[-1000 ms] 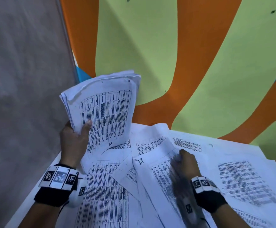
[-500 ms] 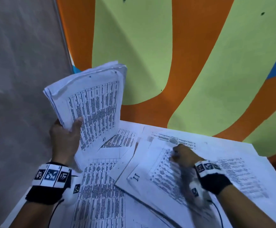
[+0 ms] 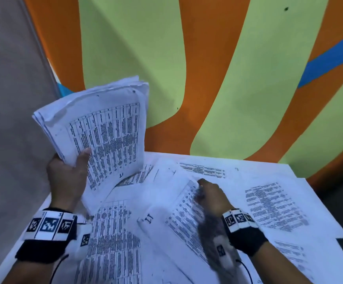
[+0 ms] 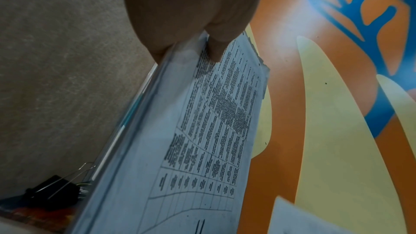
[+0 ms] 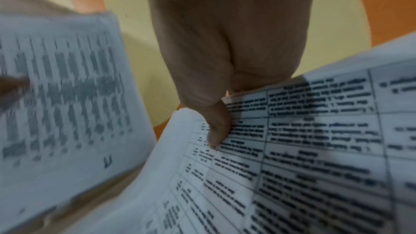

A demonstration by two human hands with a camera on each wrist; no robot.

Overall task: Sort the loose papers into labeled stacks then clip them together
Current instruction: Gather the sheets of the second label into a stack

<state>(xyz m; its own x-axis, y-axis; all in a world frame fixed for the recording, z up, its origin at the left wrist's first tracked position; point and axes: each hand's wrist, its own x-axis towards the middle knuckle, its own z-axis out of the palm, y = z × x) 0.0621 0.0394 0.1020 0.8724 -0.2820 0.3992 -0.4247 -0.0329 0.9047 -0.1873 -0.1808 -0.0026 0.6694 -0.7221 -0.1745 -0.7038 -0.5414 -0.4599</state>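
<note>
Your left hand (image 3: 67,177) grips a thick stack of white printed table sheets (image 3: 103,128), thumb across its face, raised at 10 o'clock above the white table (image 3: 285,171). Your right hand (image 3: 211,196) pinches the top edge of one loose white printed sheet marked "17" (image 3: 178,220), at 4 o'clock among scattered sheets. A black binder clip (image 4: 54,192) lies beyond the stack.

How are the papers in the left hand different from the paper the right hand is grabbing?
The stack is many sheets; the sheet looks like one. The left hand holds the stack up off the table; the right hand pinches the sheet low among the spread papers. Both show printed tables marked 17.
</note>
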